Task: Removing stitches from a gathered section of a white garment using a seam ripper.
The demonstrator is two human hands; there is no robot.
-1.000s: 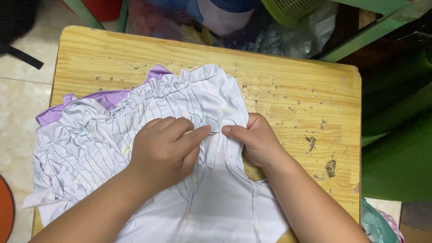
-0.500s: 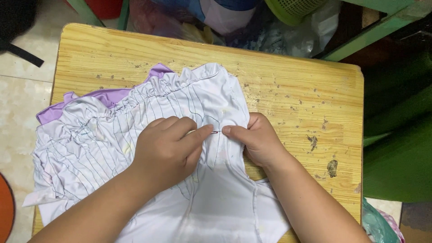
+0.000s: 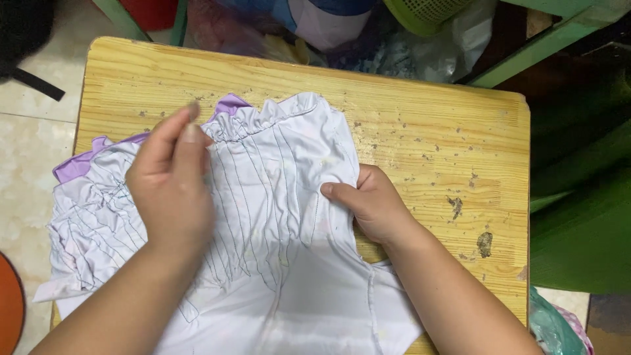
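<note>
A white garment (image 3: pixel 282 217) with thin dark stripes, gathered ruffles and a purple lining (image 3: pixel 75 164) lies spread on a small wooden table (image 3: pixel 420 125). My right hand (image 3: pixel 368 207) pinches a fold at the garment's right edge and holds it down on the table. Above the garment's left half, my left hand (image 3: pixel 174 184) is raised with thumb and fingertips pressed together near the ruffled top edge. Nothing shows between those fingertips; anything thin held there is too small to make out.
The tabletop is worn and speckled with dark marks on its right side. Behind the table lie plastic bags (image 3: pixel 420 52) and a green basket (image 3: pixel 427 10). A green frame (image 3: pixel 545 46) runs along the right. Pale floor tiles (image 3: pixel 29 138) are at the left.
My left hand has lifted off the middle of the garment and moved up and to the left, fingers pinched. My right hand keeps its grip on the same fold.
</note>
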